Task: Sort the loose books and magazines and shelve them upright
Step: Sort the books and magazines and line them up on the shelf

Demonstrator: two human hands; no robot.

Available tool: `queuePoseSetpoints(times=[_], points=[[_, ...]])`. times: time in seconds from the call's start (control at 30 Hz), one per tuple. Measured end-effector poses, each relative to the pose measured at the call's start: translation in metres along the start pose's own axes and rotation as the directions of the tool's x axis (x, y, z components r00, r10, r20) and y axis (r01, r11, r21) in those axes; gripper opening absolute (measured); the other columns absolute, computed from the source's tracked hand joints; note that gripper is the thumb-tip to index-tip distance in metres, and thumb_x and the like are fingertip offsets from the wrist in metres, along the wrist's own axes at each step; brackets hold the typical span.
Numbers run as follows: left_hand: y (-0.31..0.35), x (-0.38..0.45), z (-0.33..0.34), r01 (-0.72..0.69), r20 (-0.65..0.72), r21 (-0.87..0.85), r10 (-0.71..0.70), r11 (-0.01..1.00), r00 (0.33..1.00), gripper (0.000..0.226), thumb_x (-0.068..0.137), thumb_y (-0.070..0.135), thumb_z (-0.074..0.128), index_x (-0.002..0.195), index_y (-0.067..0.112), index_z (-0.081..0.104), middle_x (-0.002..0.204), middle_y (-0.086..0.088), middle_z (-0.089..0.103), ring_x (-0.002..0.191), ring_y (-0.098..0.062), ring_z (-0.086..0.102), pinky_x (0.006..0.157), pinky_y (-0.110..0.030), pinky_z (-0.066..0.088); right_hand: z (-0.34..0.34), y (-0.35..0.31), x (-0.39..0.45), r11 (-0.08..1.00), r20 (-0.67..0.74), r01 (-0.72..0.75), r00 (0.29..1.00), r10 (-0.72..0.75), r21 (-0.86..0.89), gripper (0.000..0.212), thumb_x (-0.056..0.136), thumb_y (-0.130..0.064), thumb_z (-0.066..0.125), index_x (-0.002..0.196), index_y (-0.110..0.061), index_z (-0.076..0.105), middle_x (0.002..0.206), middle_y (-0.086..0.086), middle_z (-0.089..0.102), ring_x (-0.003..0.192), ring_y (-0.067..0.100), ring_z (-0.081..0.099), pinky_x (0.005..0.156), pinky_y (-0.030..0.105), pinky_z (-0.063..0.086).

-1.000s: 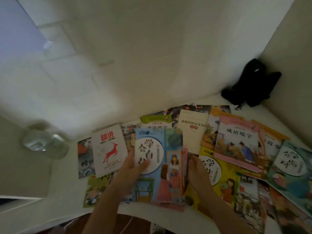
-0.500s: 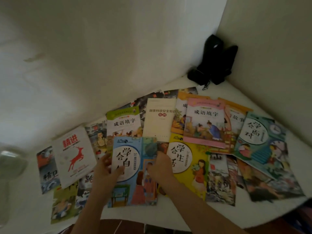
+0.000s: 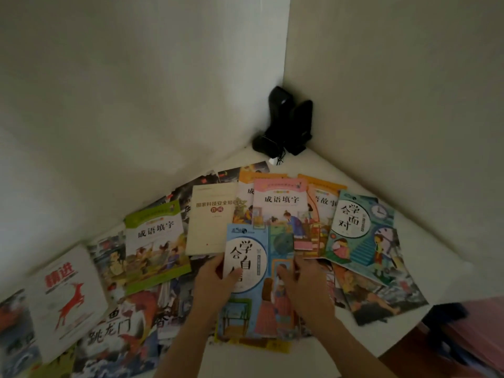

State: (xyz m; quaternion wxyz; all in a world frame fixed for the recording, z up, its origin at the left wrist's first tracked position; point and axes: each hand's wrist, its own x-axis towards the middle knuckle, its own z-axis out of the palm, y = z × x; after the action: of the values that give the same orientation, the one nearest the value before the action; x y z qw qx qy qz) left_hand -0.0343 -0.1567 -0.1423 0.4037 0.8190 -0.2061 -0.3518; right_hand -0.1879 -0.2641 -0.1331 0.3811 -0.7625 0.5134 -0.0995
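Several thin picture books and magazines lie flat and overlapping on a white table (image 3: 425, 257) in a wall corner. A blue book (image 3: 259, 304) with a white circle on its cover lies in front of me, on top of a yellow one whose edge (image 3: 275, 347) shows below it. My left hand (image 3: 215, 285) grips the blue book's left edge, thumb on the cover. My right hand (image 3: 305, 287) holds its right edge. Around it lie a green book (image 3: 155, 241), a cream book (image 3: 212, 216), a pink book (image 3: 281, 205) and a teal book (image 3: 360, 227).
A white book with a red deer (image 3: 65, 296) lies at the far left. A black device with a cable (image 3: 286, 124) stands in the corner where the two walls meet. The table's front edge runs just below the books; a dark object (image 3: 447, 315) sits at the right.
Both hands have carried the blue book to the right, and it now covers the yellow book that lay beside it. The view has swung right toward the corner.
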Motion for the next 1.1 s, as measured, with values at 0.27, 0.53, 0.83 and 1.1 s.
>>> queuePoseSetpoints(times=[0.27,0.53,0.83,1.1], points=[[-0.021,-0.013,0.017,0.006,-0.089,0.164,0.009,0.986,0.996,0.057,0.08,0.033,0.075,0.13,0.016,0.054,0.127,-0.004,0.056,0.11,-0.021,0.057,0.088,-0.031,0.053,0.025,0.025,-0.021,0.987,0.047,-0.155,0.987,0.153,0.033,0.044,0.091,-0.043,0.059,0.12,-0.011,0.055,0.089,0.0,0.055,0.076,0.013,0.054,0.064,0.018,0.042],[-0.001,-0.02,0.007,0.133,0.031,-0.064,-0.131,0.989,0.991,0.043,0.085,0.017,0.072,0.125,0.017,0.055,0.113,-0.002,0.063,0.095,-0.019,0.06,0.089,-0.039,0.055,0.027,0.028,-0.029,0.958,0.158,-0.206,0.972,0.176,0.2,0.048,0.092,-0.049,0.054,0.122,-0.012,0.052,0.1,0.001,0.061,0.091,0.019,0.06,0.074,0.027,0.05],[0.013,-0.015,-0.035,0.388,0.205,-0.214,-0.347,0.897,0.915,0.046,0.083,0.029,0.072,0.12,0.01,0.055,0.115,-0.011,0.066,0.095,-0.033,0.067,0.079,-0.046,0.057,-0.011,-0.001,-0.022,0.958,0.341,-0.223,0.928,0.152,0.18,0.047,0.091,-0.053,0.055,0.081,-0.008,0.062,0.061,0.001,0.049,0.05,0.011,0.045,0.049,0.015,0.038],[-0.009,0.004,-0.046,0.304,0.22,-0.338,-0.24,0.891,0.946,0.04,0.085,0.019,0.069,0.12,0.029,0.054,0.12,-0.006,0.066,0.106,-0.035,0.064,0.088,-0.056,0.053,0.005,0.003,0.022,0.997,0.096,-0.062,0.994,0.056,0.055,0.031,0.096,-0.043,0.049,0.086,-0.016,0.059,0.078,0.004,0.057,0.064,0.011,0.053,0.057,0.019,0.042]])
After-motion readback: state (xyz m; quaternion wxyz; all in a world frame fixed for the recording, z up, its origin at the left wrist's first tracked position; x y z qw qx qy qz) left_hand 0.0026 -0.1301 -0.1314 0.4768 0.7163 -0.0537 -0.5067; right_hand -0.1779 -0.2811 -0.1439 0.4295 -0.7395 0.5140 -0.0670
